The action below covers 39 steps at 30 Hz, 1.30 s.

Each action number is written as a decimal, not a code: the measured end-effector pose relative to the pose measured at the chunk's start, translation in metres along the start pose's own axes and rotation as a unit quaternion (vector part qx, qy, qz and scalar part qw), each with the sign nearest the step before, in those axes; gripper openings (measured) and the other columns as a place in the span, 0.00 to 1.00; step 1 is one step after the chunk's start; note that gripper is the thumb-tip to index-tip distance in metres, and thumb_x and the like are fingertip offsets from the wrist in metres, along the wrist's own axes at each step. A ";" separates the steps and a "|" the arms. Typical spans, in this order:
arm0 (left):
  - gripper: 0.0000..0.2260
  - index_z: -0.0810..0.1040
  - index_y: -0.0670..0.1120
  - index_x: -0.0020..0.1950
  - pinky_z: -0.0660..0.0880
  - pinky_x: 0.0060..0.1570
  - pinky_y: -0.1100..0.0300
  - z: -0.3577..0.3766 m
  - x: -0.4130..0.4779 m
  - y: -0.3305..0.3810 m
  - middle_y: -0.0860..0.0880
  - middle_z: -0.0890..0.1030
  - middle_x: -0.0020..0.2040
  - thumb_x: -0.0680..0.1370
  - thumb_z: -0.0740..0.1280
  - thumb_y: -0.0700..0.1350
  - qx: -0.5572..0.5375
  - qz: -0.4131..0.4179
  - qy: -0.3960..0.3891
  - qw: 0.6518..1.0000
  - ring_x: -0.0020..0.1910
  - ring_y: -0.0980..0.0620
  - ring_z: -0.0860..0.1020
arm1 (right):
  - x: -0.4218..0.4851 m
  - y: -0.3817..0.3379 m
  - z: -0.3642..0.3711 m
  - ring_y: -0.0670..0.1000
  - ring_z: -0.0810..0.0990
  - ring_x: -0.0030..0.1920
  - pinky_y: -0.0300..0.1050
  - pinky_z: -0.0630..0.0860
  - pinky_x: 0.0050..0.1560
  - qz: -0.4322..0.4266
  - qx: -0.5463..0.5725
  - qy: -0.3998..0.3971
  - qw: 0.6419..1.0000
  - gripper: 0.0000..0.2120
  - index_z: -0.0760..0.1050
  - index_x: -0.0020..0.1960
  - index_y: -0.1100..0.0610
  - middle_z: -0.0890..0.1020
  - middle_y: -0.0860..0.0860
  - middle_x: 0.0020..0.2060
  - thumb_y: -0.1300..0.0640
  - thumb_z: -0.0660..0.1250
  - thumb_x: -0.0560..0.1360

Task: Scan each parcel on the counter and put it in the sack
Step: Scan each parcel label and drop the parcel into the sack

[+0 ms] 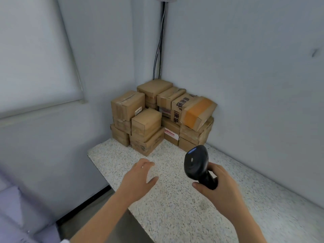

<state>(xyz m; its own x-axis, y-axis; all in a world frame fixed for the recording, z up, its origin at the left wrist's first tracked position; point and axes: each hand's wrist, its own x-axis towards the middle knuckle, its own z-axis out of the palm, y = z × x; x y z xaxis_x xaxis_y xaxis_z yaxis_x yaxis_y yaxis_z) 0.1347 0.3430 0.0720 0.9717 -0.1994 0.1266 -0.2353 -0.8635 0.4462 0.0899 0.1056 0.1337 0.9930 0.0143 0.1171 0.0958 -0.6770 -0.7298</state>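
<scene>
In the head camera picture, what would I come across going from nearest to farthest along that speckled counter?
The right hand holding a handle → the black scanner → the stack of cardboard parcels in the corner → the dark cables running up the wall behind them.

Parcels stacked at the tabletop's far corner (against both walls), scanner nearer, right, left hand beside it
</scene>
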 end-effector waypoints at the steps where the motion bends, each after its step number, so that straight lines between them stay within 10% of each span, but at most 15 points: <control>1: 0.23 0.65 0.49 0.72 0.68 0.60 0.64 -0.003 0.016 -0.011 0.54 0.64 0.69 0.79 0.60 0.55 0.004 -0.003 0.000 1.000 0.65 0.57 0.67 | 0.011 -0.004 0.007 0.36 0.73 0.45 0.27 0.66 0.40 0.002 0.000 0.003 1.000 0.20 0.68 0.53 0.39 0.70 0.32 0.49 0.49 0.74 0.67; 15: 0.29 0.59 0.48 0.73 0.66 0.65 0.50 -0.024 0.216 -0.108 0.45 0.60 0.71 0.77 0.61 0.59 0.075 -0.010 -0.078 0.994 0.69 0.43 0.61 | 0.137 -0.042 0.079 0.36 0.71 0.43 0.27 0.64 0.38 0.125 -0.023 0.069 0.989 0.21 0.67 0.55 0.42 0.71 0.39 0.51 0.48 0.73 0.68; 24: 0.34 0.57 0.48 0.73 0.49 0.71 0.41 0.007 0.302 -0.145 0.35 0.44 0.75 0.74 0.62 0.64 0.181 -0.040 -0.105 0.977 0.74 0.35 0.41 | 0.151 -0.041 0.088 0.35 0.72 0.44 0.27 0.64 0.39 0.167 -0.032 0.113 0.979 0.21 0.67 0.54 0.40 0.67 0.30 0.49 0.48 0.74 0.67; 39: 0.40 0.59 0.40 0.70 0.61 0.61 0.44 0.024 0.247 -0.121 0.36 0.65 0.66 0.67 0.73 0.57 0.066 -0.035 0.054 0.996 0.63 0.36 0.65 | 0.120 -0.023 0.076 0.37 0.73 0.43 0.28 0.66 0.39 0.160 -0.022 0.104 0.981 0.20 0.68 0.54 0.41 0.70 0.33 0.49 0.48 0.73 0.67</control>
<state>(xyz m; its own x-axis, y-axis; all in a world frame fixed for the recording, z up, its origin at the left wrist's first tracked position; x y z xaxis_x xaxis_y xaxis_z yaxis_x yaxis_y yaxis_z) 0.4042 0.3874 0.0284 0.9760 -0.0914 0.1977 -0.1553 -0.9285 0.3373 0.2125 0.1784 0.1137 0.9359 -0.3515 0.0250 -0.2263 -0.6541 -0.7218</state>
